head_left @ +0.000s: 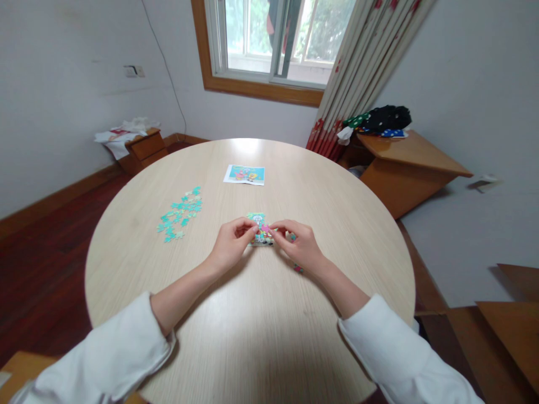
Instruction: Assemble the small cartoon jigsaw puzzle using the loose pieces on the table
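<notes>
A pink puzzle piece is between the fingertips of my two hands, just over a partly joined jigsaw puzzle. My left hand pinches at the piece's left side, thumb against forefinger. From the other side my right hand closes its thumb and fingers on it. The joined section shows green, white and teal print, and my fingers cover some of it. A few loose pieces lie beside and under my right hand, mostly hidden by it.
Many loose teal and green puzzle pieces are spread on the left of the round table. A printed picture card lies further back. Behind the table stand a wooden cabinet with clothes and a curtain.
</notes>
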`<act>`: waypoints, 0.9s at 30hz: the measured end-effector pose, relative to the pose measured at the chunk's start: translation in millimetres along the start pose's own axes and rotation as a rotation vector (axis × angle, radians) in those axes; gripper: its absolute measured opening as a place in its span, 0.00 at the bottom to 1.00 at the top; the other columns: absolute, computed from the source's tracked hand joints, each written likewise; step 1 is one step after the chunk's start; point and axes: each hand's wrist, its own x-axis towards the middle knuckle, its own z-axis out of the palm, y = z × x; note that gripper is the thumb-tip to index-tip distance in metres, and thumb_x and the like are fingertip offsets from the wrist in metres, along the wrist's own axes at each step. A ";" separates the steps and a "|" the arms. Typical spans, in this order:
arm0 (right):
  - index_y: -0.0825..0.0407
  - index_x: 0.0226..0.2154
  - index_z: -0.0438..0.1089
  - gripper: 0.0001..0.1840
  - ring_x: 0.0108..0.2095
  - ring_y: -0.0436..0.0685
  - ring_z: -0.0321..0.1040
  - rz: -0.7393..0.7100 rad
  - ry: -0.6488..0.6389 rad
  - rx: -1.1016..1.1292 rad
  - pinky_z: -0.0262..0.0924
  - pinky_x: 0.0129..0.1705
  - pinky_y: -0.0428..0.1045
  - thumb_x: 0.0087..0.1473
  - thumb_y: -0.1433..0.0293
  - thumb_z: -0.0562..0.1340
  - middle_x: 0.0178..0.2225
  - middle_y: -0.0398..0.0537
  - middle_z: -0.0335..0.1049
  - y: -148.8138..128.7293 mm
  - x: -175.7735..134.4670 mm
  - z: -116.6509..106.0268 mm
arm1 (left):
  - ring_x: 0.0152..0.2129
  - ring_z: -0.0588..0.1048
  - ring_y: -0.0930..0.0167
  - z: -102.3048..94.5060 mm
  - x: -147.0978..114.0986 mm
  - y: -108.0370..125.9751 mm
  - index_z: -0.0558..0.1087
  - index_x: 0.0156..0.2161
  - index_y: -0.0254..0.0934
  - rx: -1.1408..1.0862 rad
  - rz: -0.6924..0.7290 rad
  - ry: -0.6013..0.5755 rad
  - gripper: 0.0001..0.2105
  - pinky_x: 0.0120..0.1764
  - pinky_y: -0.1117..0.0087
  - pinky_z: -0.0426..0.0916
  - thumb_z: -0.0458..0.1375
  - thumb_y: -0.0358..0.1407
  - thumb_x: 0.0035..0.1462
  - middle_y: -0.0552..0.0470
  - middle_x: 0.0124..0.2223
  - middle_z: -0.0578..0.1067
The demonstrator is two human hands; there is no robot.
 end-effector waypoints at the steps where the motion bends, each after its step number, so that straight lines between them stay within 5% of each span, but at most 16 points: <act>1: 0.52 0.32 0.74 0.05 0.25 0.50 0.66 0.000 -0.001 0.000 0.60 0.30 0.47 0.54 0.70 0.61 0.25 0.45 0.74 -0.2 0.1 -0.1 | 0.27 0.72 0.72 0.1 0.0 0.1 0.75 0.28 0.35 0.003 0.000 -0.005 0.10 0.33 0.71 0.67 0.61 0.41 0.47 0.51 0.28 0.75; 27: 0.52 0.32 0.74 0.05 0.25 0.50 0.67 -0.066 0.011 -0.006 0.60 0.32 0.47 0.54 0.72 0.62 0.26 0.45 0.75 1.5 -0.2 1.4 | 0.24 0.68 0.73 0.9 -0.2 2.0 0.73 0.25 0.33 0.022 -0.019 -0.030 0.13 0.30 0.72 0.62 0.61 0.44 0.47 0.51 0.25 0.73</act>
